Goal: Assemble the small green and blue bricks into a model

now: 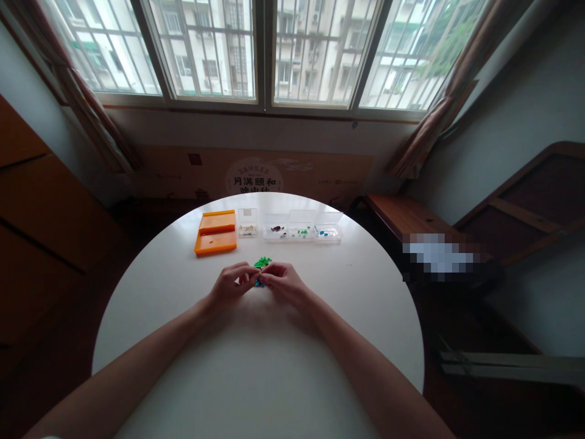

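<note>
Head view: round counter (256, 366) before windows (210, 49). Left hand (229, 281) and right hand (287, 281) meet beside green pieces (262, 263); fingers' (272, 274) hold indiscernible.

Pinching with left hand (232, 283) and right hand (286, 279), close together, at a small cluster of green and blue pieces (262, 262) over a round white table (256, 366). Beyond, from left to right, a two-part orange tray (218, 219), then clear boxes (329, 217) with cream, dark, green and blue bits (276, 228). Farther back, a printed cardboard panel (169, 164) below a barred window (265, 61) between curtains (86, 113).
</note>
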A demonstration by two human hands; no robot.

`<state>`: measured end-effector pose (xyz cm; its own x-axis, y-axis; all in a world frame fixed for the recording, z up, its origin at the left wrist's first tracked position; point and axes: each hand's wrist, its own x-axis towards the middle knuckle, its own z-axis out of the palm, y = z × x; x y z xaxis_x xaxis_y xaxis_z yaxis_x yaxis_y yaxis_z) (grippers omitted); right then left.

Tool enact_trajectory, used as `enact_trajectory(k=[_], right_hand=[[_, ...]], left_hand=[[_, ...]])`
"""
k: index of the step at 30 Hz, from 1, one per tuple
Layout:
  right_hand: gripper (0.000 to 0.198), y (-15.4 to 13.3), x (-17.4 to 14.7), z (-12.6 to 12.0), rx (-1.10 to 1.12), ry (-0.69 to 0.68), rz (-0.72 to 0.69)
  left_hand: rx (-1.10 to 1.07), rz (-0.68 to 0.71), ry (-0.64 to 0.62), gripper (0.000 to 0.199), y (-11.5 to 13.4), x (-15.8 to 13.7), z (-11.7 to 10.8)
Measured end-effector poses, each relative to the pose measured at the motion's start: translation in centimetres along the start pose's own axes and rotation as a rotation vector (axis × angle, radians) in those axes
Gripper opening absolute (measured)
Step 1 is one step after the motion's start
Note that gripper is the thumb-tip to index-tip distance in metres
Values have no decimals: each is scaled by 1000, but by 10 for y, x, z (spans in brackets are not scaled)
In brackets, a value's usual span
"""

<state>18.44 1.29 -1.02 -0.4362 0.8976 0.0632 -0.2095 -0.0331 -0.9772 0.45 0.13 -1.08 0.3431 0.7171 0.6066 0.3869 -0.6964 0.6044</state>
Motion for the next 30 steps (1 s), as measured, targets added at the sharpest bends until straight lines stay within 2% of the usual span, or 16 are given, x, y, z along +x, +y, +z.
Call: enact_trajectory(k=[24, 30], right_hand=[[28, 3, 1, -1, 17, 23, 18], [29, 6, 3, -2, 56, 27, 24]], left_hand=[[8, -26, -6, 11, -3, 0, 1], [2, -47, -31, 19, -5, -2, 2]])
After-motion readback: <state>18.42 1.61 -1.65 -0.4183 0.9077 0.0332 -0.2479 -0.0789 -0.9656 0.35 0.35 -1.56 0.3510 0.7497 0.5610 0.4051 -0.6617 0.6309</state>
